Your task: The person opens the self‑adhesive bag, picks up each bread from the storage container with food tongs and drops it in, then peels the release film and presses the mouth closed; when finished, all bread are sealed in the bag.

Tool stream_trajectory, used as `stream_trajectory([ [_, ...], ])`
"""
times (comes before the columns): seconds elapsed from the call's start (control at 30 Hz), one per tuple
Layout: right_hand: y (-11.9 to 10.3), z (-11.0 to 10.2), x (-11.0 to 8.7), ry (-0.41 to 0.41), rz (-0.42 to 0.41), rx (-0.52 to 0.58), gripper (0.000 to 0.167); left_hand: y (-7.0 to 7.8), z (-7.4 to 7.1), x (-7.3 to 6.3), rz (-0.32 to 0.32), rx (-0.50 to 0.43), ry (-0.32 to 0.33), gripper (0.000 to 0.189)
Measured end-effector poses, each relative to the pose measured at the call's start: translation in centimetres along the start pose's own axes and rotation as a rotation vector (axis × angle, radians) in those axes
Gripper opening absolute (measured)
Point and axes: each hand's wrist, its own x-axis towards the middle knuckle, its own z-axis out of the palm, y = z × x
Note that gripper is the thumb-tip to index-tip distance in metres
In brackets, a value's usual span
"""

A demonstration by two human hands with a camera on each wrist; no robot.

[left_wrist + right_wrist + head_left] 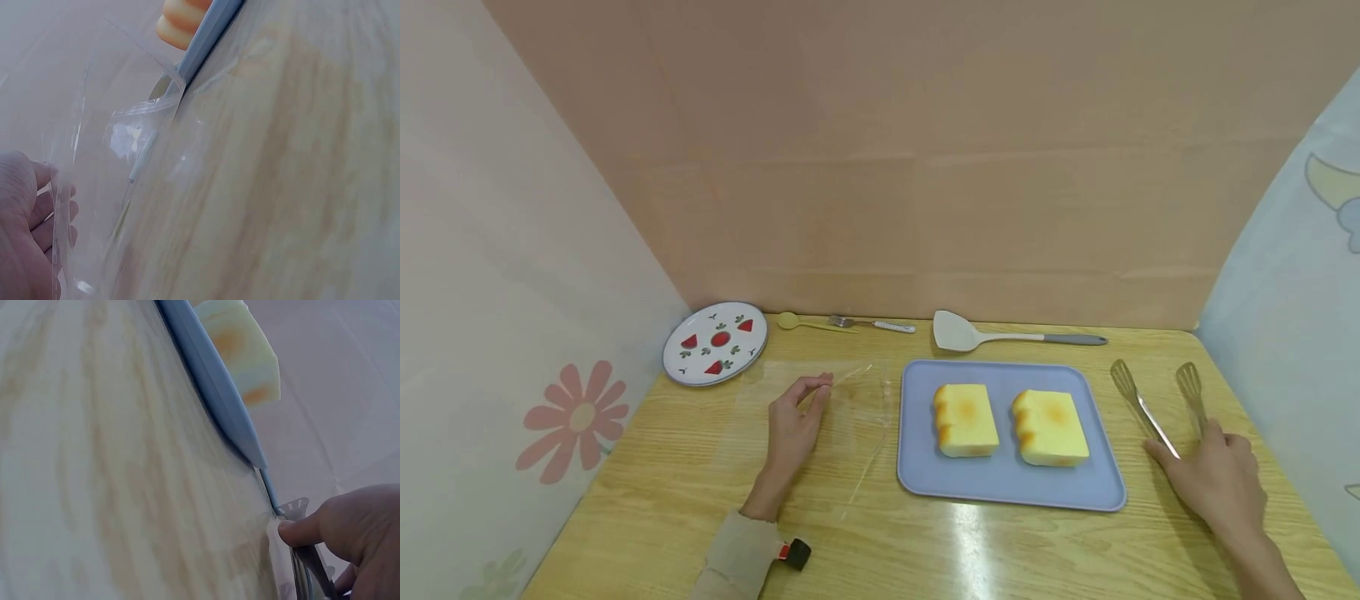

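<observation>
Thumb and fingertips of my left hand [795, 423] pinch the edge of a clear plastic bag [871, 421], which spreads over the table left of the tray. In the left wrist view the bag [94, 131] stands up a little, its film in front of the fingers. My right hand [1219, 483] grips metal tongs [1159, 427] at the right, thumb on one arm and fingers around the other, the slotted heads spread apart. Between the hands lies a blue tray [1011, 492] holding two thick bread slices, the left slice [967, 421] and the right slice [1051, 427].
Along the back edge are a plate [707, 337] with a red fruit pattern, a yellow spoon [788, 320], a fork [891, 326] and a white spatula [957, 332] with a grey handle. Printed panels [1300, 350] and a brown backdrop [917, 208] enclose the table [887, 558].
</observation>
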Motion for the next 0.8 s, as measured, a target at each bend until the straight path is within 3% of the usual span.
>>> stream_trajectory([
  [0.17,-0.1,-0.5,-0.1,-0.04,0.005,-0.029,0.097,-0.1,0.0,0.0,-0.011,-0.007,0.002,0.015],
  [0.3,0.1,-0.9,-0.1,-0.025,-0.027,-0.01,0.09,-0.1,0.0,-0.1,-0.022,-0.008,-0.002,0.015],
  [0.53,0.3,-0.9,-0.3,0.06,-0.119,0.013,0.077,-0.1,0.0,-0.1,-0.021,-0.009,0.0,0.015],
  [0.8,-0.9,-0.8,-0.7,0.191,-0.199,0.07,0.067,-0.2,0.0,0.0,-0.009,0.006,0.016,0.012],
])
